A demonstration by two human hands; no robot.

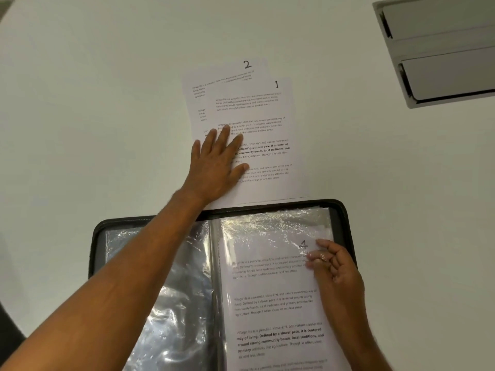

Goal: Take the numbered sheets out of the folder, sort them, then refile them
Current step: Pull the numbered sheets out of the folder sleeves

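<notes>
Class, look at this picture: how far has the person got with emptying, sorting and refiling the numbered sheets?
Done: sheet 1 and sheet 2 lie out on the table, 1 overlapping 2, under the flat left hand. In hand: the right hand fingers sheet 4, still sleeved in the open folder. Left: remaining sheets, sorting, refiling.

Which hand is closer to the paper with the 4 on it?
Right. The right hand touches sheet 4 in the folder; the left hand presses sheet 1 beyond it.

Three numbered sheets [251, 129], one open folder [345, 210], two hands [217, 164], one table hatch [439, 49]
</notes>
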